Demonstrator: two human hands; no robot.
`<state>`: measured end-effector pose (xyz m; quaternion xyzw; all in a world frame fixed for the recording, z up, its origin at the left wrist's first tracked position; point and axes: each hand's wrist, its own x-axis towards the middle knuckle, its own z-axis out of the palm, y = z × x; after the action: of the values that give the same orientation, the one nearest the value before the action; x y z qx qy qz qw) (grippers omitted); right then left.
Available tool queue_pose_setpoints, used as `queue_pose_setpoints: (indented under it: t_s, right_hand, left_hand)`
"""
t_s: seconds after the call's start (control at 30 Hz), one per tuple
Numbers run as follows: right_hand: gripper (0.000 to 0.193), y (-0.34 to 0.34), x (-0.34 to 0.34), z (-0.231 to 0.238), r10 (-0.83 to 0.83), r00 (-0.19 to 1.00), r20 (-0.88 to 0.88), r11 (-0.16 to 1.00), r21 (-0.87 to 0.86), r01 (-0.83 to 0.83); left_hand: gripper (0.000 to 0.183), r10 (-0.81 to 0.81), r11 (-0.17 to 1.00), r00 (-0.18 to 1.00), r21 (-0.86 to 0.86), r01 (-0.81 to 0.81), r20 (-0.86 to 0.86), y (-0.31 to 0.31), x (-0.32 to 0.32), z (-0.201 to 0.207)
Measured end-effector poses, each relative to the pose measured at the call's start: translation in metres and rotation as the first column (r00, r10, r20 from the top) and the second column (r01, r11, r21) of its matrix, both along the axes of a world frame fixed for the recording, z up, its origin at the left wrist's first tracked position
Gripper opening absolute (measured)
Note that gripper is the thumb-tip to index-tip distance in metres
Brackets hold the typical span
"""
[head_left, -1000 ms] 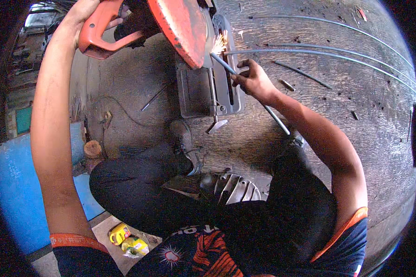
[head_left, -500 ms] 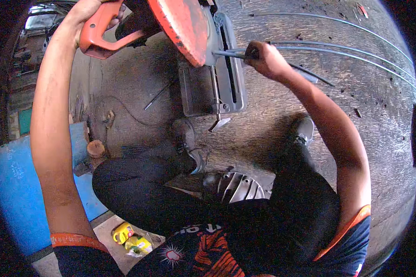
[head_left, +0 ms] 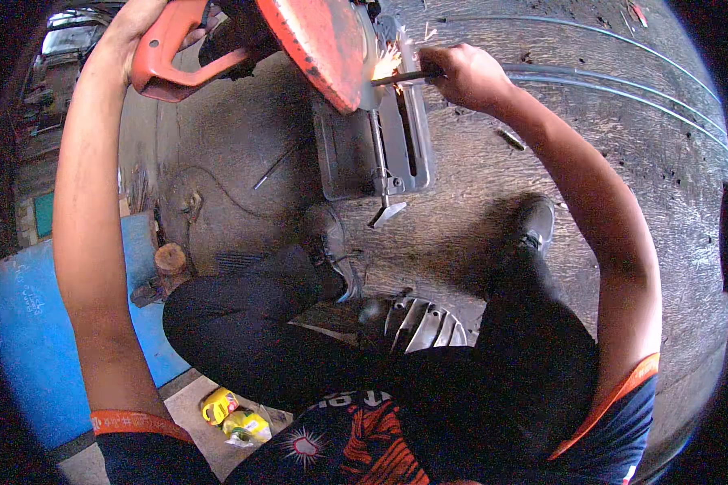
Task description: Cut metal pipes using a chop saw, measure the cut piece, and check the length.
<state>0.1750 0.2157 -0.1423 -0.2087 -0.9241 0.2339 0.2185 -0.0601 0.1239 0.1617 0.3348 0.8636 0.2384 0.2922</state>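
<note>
A metalworking workshop: a red cut-off saw [head_left: 311,52] throws sparks [head_left: 390,61] between the left hand [head_left: 137,23] and right hand [head_left: 467,77], and long metal rods [head_left: 574,72] (several) lie rightward on the stained floor [head_left: 453,230].

- Streaked brown floor [head_left: 469,162] shines toward its right edge
- Blue panel [head_left: 24,323] stands beside its left edge
- Bright opening [head_left: 66,40] shows beyond its far-left corner

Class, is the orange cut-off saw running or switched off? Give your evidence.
Running: the orange saw throws bright sparks where the dark rod in the right hand meets its disc.
</note>
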Motion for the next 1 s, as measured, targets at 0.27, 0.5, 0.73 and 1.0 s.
queue_pose_setpoints:
  t_s: [0.27, 0.5, 0.73, 1.0]
  right_hand:
    - [0.016, 0.003, 0.0, 0.0, 0.032, 0.998, -0.056, 0.997, 0.075, -0.027]
    - [0.01, 0.005, 0.002, -0.005, 0.064, 0.994, -0.087, 0.996, 0.075, -0.057]
    - [0.024, -0.008, 0.008, -0.025, 0.044, 0.976, -0.212, 0.838, -0.524, -0.152]
    - [0.032, -0.056, 0.02, -0.03, -0.073, 0.995, -0.075, 0.12, -0.991, -0.066]
  left_hand:
    - [0.031, 0.007, 1.0, 1.0, 0.015, -0.007, 0.008, -0.001, -0.005, -0.001]
    - [0.03, 0.019, 1.0, 0.999, -0.003, -0.018, 0.04, 0.0, -0.01, -0.001]
    - [0.031, -0.09, 0.996, 0.975, 0.001, 0.091, 0.202, 0.001, -0.023, 0.0]
    - [0.031, -0.02, 1.0, 0.995, 0.01, 0.019, 0.099, -0.002, -0.012, 0.001]
